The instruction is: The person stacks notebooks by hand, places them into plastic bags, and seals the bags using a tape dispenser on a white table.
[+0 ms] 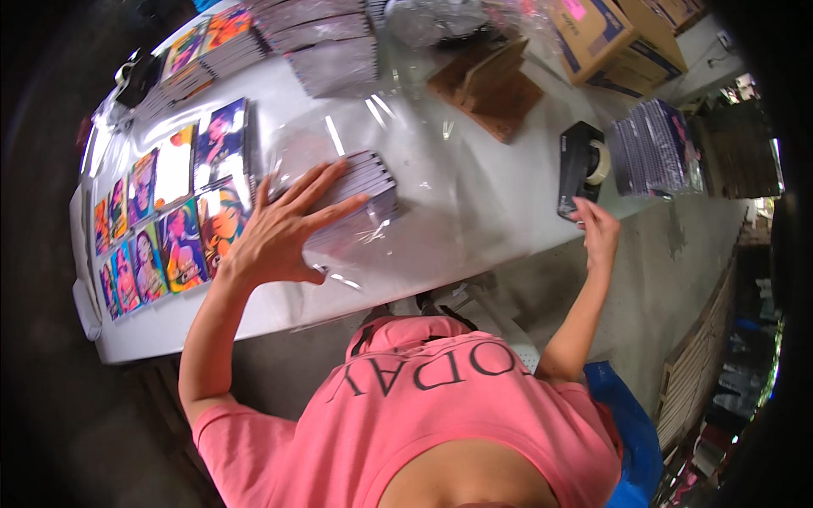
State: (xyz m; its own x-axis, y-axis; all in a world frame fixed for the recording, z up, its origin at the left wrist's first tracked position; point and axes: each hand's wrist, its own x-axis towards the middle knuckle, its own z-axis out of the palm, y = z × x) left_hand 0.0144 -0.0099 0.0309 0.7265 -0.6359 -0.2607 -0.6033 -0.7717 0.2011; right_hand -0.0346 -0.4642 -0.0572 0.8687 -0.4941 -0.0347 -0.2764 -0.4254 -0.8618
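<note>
My left hand (284, 224) lies spread, fingers apart, over a small stack of notebooks (377, 182) with dark spine edges. Loose clear plastic film (423, 216) surrounds this stack and spreads over the white table near it. To the right, my right hand (600, 233) is closed in a pinch at the near end of a black tape dispenser (569, 190). A roll of tape (600, 162) sits in the dispenser. Whatever the pinched fingertips hold is too small to make out.
Rows of notebooks with colourful covers (182, 241) lie at the left. Taller wrapped stacks (334, 59) stand at the back. A brown cardboard piece (491, 89), a carton (622, 42) and another notebook stack (652, 148) occupy the far right. The white table's (161, 341) near edge curves before me.
</note>
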